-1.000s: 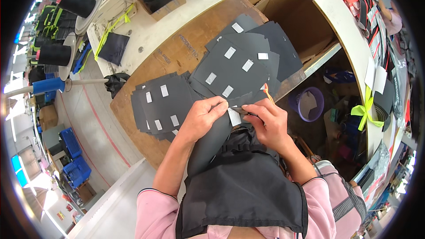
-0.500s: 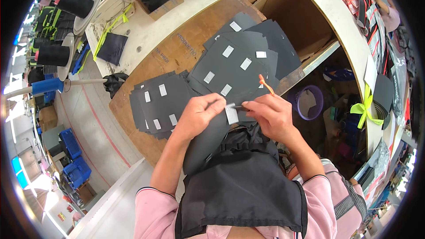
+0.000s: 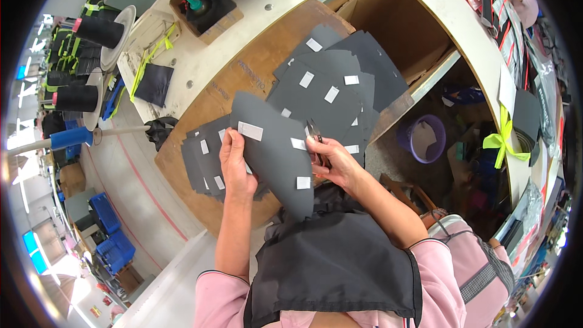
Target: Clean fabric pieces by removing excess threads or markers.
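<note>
My left hand [image 3: 237, 161] grips a dark grey fabric panel [image 3: 273, 155] by its left edge, thumb on top beside a white patch. The curved panel is held up tilted over the table edge, with several white rectangular patches on its face. In my right hand [image 3: 339, 161] is a pair of dark thread snips [image 3: 313, 129], blades pointing up and away. Its fingers are closed round the snips, close to the panel's right edge; whether they also touch the panel I cannot tell. Beyond lie a stack of similar grey panels [image 3: 346, 100] and a smaller stack [image 3: 209, 140] at left.
Both stacks rest on a brown wooden board [image 3: 255, 64]. Right of it are an open cardboard box [image 3: 388, 24] and a purple bin [image 3: 428, 158] below. Black thread cones [image 3: 100, 31] stand at far left. A small box holding a green-topped container [image 3: 194, 3] sits on the white table.
The panel has been raised and turned so its patched face shows. My left hand moved left; my right hand came down and left, and the snips' blades now point up.
</note>
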